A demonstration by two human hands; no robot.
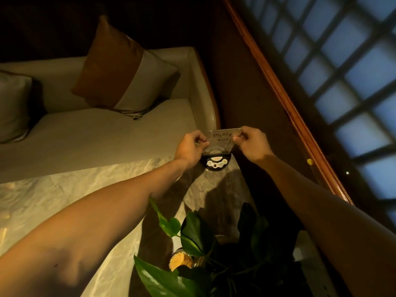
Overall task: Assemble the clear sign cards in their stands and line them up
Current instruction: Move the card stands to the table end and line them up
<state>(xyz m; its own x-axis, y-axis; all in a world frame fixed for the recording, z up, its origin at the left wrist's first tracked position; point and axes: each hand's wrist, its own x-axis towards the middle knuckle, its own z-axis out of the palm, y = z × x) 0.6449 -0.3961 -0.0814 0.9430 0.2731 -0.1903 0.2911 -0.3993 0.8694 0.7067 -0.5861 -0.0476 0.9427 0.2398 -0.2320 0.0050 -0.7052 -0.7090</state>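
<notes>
The counter (pixel 64 198) was pale marble with faint veining. The cushion (pixel 126 69) was brown and grey. The clear sign card (pixel 222 139) bore dark lettering, and the leaves (pixel 196 232) were deep green.

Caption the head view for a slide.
Both hands hold a clear sign card above a round black button device.

Card (pixel 220 139) text illegible; stand unclear.

Dim warm light, deep shadows around, blue glow through the window (pixel 351 67), wide-angle edge bending.
</notes>
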